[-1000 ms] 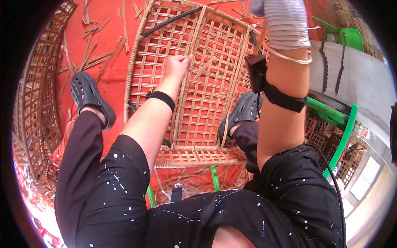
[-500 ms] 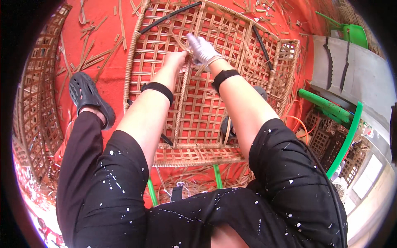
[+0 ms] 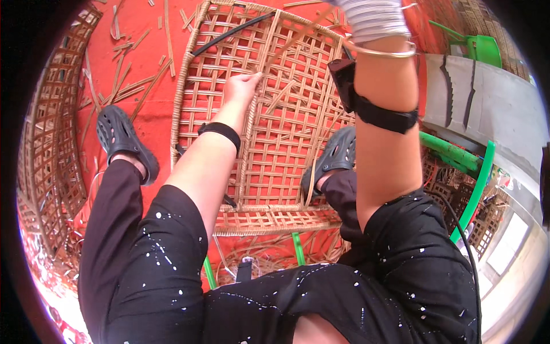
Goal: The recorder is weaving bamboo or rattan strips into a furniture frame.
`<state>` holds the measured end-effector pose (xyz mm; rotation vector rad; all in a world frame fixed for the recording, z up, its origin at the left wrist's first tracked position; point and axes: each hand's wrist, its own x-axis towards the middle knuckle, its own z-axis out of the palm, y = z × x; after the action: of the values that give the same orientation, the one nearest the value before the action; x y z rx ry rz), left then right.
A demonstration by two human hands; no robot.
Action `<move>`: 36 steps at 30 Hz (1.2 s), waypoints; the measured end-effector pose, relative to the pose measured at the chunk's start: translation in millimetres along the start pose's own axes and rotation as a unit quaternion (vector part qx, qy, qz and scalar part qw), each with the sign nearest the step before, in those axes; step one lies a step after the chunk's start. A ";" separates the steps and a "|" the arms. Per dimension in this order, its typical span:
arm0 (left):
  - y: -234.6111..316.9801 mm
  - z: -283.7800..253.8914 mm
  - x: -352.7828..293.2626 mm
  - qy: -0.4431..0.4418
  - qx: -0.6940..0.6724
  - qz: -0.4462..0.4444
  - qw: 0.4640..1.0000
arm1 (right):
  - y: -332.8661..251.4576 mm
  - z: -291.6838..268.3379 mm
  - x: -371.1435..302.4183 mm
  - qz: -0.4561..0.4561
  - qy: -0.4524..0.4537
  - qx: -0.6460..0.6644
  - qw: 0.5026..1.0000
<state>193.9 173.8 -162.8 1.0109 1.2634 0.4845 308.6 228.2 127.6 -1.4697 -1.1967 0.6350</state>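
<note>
- Head view: a woven cane basket (image 3: 281,135) sits over red flooring (image 3: 157,92), a loose cane piece (image 3: 281,97) on its lattice.
- The gloved right hand (image 3: 375,20), beyond the basket's right side, is cut off above; its grip cannot be told.
- The bare left hand (image 3: 242,89), fingers closed, is at the basket's central rib.

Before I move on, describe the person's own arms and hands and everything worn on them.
Both arms have short black sleeves flecked with white. The left hand is bare, with a black strap around the forearm. The right hand wears a whitish, ribbed glove, a pale ring at its cuff; that forearm's black band carries a dark boxy device. A black cable runs along the right sleeve.
</note>
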 end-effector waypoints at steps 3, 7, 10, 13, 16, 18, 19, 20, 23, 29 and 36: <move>-23.1 -13.4 8.7 -0.020 -0.061 -0.072 0.995 | 83.3 14.1 -6.1 -0.266 0.149 -0.309 0.901; 14.8 0.9 3.9 -0.064 -0.103 -0.185 0.975 | 185.8 2.5 -59.4 0.186 -0.095 -0.370 0.905; 7.9 -8.4 12.2 -0.074 -0.095 -0.222 0.968 | 206.2 24.7 -96.0 0.442 -0.126 -0.040 0.887; 7.7 -3.0 13.0 -0.080 -0.094 -0.232 0.965 | 225.2 28.8 -101.9 0.496 -0.135 0.112 0.851; 17.9 16.0 8.4 -0.099 -0.121 -0.230 0.961 | 239.8 22.2 -97.9 0.380 -0.231 -0.232 0.865; 17.3 4.3 0.6 -0.072 -0.074 -0.213 0.972 | 215.5 38.0 -92.6 0.273 -0.239 -0.384 0.849; 17.2 3.9 -0.7 -0.057 -0.036 -0.195 0.978 | 207.6 33.2 -87.3 0.289 -0.246 -0.408 0.830; 6.9 -11.7 7.2 -0.089 0.031 -0.161 0.982 | 196.4 36.5 -80.9 0.300 -0.256 -0.424 0.815; -24.2 -6.4 11.5 -0.062 0.123 0.082 0.987 | 165.2 0.2 -40.0 0.264 -0.137 -0.332 0.895; 11.0 5.1 -1.2 0.017 0.093 0.039 0.995 | 16.9 -17.5 25.5 0.192 0.002 0.005 0.981; -15.7 -10.2 33.9 0.024 -0.064 -0.123 0.990 | 108.9 12.8 -20.8 0.125 -0.090 -0.206 0.966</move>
<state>190.6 196.0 -194.3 0.7272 1.3612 0.3960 326.6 224.4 17.5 -1.9684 -1.3516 0.7318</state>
